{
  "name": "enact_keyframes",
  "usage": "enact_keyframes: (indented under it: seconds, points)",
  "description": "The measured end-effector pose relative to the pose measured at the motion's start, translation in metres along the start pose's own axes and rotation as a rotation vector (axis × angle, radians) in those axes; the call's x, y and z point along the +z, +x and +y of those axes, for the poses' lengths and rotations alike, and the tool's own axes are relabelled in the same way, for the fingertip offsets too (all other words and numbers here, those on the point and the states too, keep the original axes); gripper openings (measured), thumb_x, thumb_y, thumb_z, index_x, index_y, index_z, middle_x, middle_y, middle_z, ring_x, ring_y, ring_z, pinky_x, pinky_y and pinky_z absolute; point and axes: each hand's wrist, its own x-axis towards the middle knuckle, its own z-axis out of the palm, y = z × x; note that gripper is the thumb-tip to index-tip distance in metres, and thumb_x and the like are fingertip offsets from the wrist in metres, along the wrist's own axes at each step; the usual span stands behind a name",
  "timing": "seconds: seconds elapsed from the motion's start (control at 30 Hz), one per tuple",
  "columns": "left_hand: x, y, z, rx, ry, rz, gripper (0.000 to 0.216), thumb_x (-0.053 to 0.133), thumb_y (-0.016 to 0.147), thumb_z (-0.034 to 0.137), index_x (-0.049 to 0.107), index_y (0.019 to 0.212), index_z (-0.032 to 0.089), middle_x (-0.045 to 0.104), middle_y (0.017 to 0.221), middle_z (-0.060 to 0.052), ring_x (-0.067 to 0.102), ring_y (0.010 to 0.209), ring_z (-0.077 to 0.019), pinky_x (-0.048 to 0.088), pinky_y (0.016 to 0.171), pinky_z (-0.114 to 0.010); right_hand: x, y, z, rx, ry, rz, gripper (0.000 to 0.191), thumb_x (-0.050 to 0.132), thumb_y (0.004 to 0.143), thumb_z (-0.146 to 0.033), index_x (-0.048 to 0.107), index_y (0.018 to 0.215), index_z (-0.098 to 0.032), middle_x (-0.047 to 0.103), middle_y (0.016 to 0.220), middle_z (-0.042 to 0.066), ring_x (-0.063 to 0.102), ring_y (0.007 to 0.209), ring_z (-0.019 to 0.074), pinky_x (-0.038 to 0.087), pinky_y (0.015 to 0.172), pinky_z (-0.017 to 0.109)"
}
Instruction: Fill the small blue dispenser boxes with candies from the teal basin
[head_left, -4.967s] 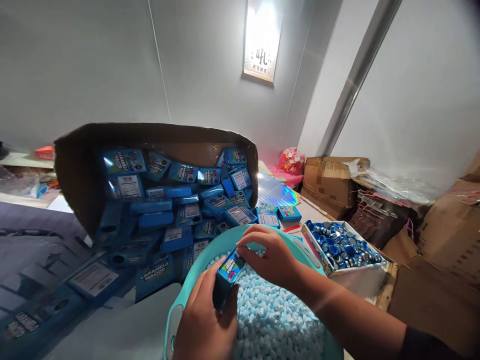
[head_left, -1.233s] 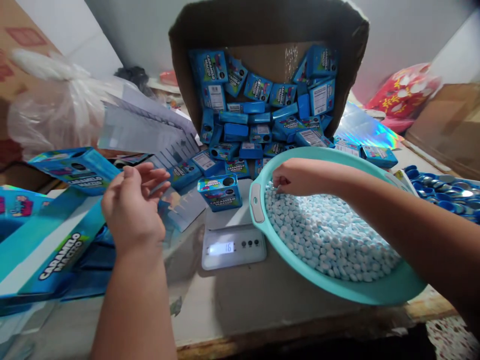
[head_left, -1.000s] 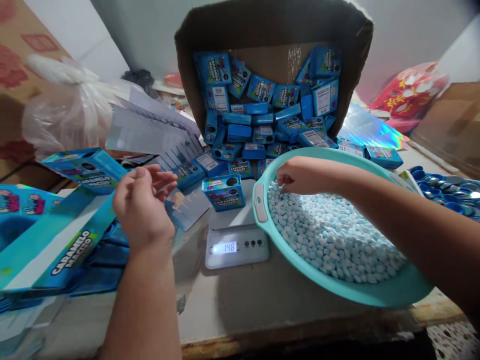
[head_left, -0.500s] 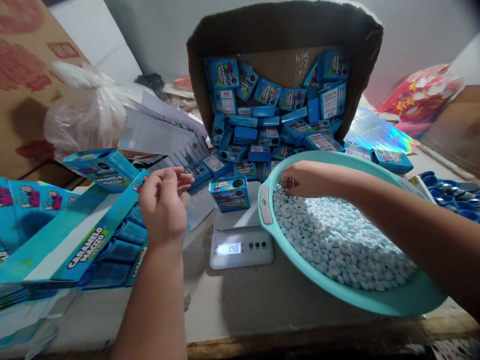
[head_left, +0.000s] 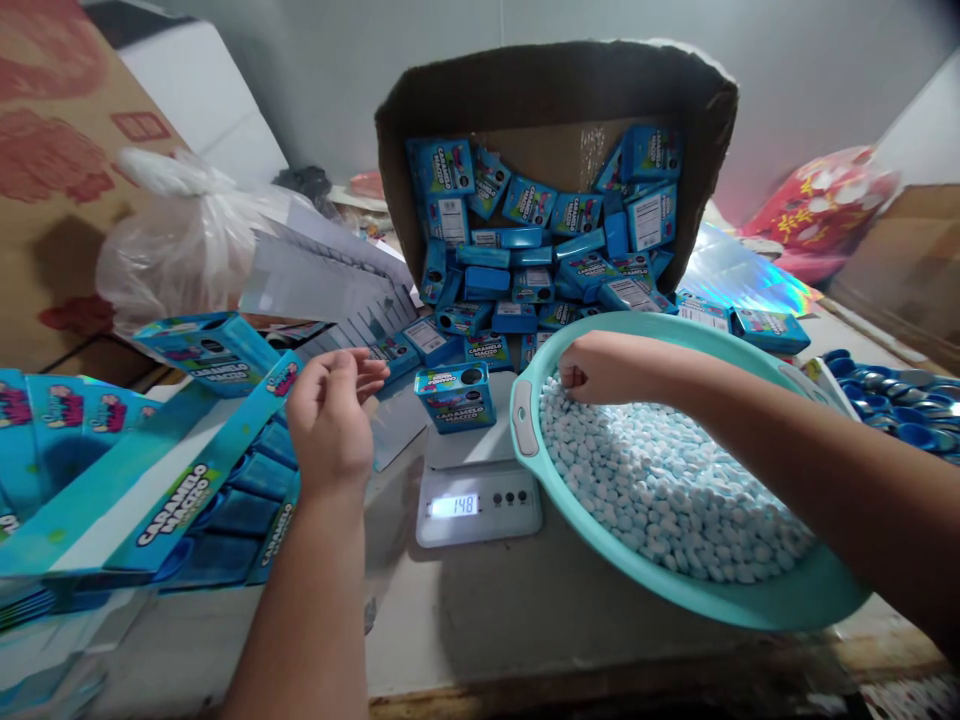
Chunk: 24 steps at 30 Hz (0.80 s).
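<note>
My right hand (head_left: 604, 368) is closed at the left part of a turquoise tub (head_left: 611, 562), its curled fingers at the surface of small white and pale-blue candies (head_left: 667, 485). What lies inside those fingers is hidden. Palm up and empty, my left hand (head_left: 334, 415) hovers with fingers loosely apart, beside a blue display carton (head_left: 172, 510). Between the hands, a small blue candy box (head_left: 456, 402) stands upright on a white kitchen scale (head_left: 480, 528). The lit display shows 148, though any decimal point is unclear.
Behind the scale, a cardboard box (head_left: 551, 85) lies open towards me, with many blue candy boxes spilling out. Another candy box (head_left: 214, 352) rests tilted on the carton. A tied plastic bag (head_left: 184, 240) stands at the left; blue-and-metallic pieces (head_left: 900, 400) lie at the right.
The view has shifted slightly. My right hand stays low at the candies, its fingers curled a little tighter. My left hand and the box on the scale look nearly unchanged.
</note>
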Motion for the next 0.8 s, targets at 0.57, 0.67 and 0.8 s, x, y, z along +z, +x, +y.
enact_keyframes:
  seconds: [0.57, 0.67, 0.8]
  points:
    - [0.000, 0.005, 0.008, -0.211, -0.091, 0.090, 0.028, 0.067, 0.079, 0.036, 0.056, 0.099, 0.019, 0.069, 0.071, -0.001, 0.069, 0.065, -0.0155, 0.051, 0.061, -0.025, -0.007, -0.004, -0.005, 0.110, 0.059, -0.106, 0.026, 0.058, 0.069, -0.016, 0.073, 0.090, -0.020, 0.067, 0.085, 0.003, 0.047, 0.066, 0.0140, 0.033, 0.060, 0.029]
    - [0.000, 0.006, 0.008, -0.277, -0.080, 0.087, 0.025, 0.064, 0.081, 0.036, 0.055, 0.098, 0.019, 0.070, 0.073, -0.002, 0.068, 0.063, -0.0150, 0.050, 0.059, -0.025, -0.005, -0.004, -0.008, 0.092, 0.009, -0.089, 0.014, 0.056, 0.069, -0.014, 0.068, 0.075, -0.019, 0.060, 0.071, 0.002, 0.040, 0.059, 0.0129, 0.028, 0.055, 0.030]
    - [-0.001, 0.008, 0.007, -0.293, -0.091, 0.082, 0.022, 0.062, 0.083, 0.034, 0.055, 0.098, 0.019, 0.069, 0.072, -0.002, 0.068, 0.063, -0.0147, 0.050, 0.059, -0.025, -0.004, -0.005, -0.012, 0.083, -0.004, -0.079, 0.009, 0.054, 0.069, -0.012, 0.059, 0.063, -0.017, 0.052, 0.061, 0.002, 0.036, 0.054, 0.0119, 0.025, 0.053, 0.031]
